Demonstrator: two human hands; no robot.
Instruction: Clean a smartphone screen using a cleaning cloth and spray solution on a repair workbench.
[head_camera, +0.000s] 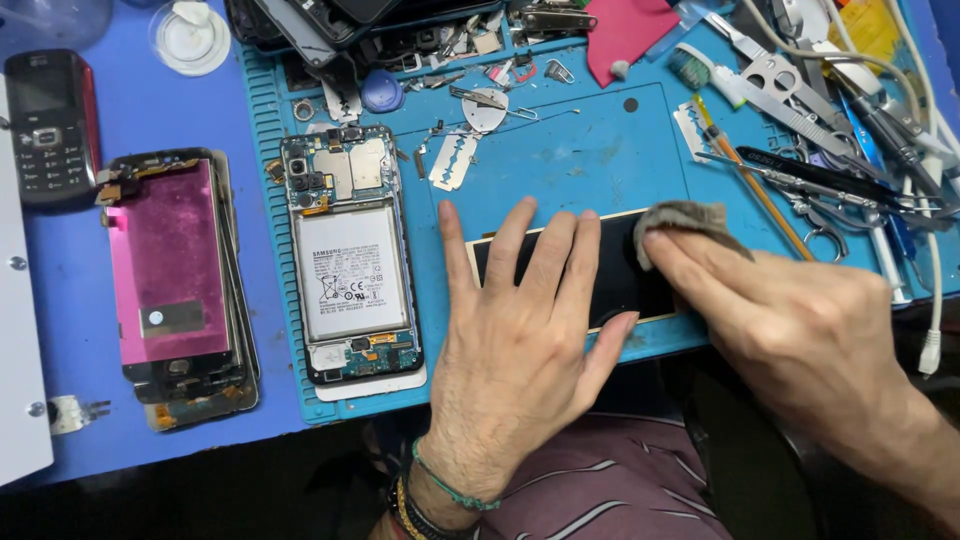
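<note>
Blue tabletop (150, 100) with a teal repair mat (600, 160) laid over it, and it's pretty cluttered. Front and centre on the mat there's a black phone screen panel (615, 270) lying flat along the near edge. The left hand (515, 340) is pressed down flat on the left part of it, fingers spread apart, not gripping anything, just pinning it in place. The right hand (790, 330) has its fingertips pinched together on a small grey cloth (690, 225), which is pushed down onto the right end of the panel.

Just left of that sits an opened phone (350, 255) with its back off, so the white battery and the boards at both ends are showing. Further left, off the mat, there's a stack of old screens (175, 270), the top one pinkish. An old black keypad phone (50, 125) lies up in the far left corner.

Two razor blades (455, 160) lie on the mat above the left hand. The right side is a heap of tweezers (820, 175), scissors, a toothbrush and cables. A red cloth (625, 35) sits at the top.
</note>
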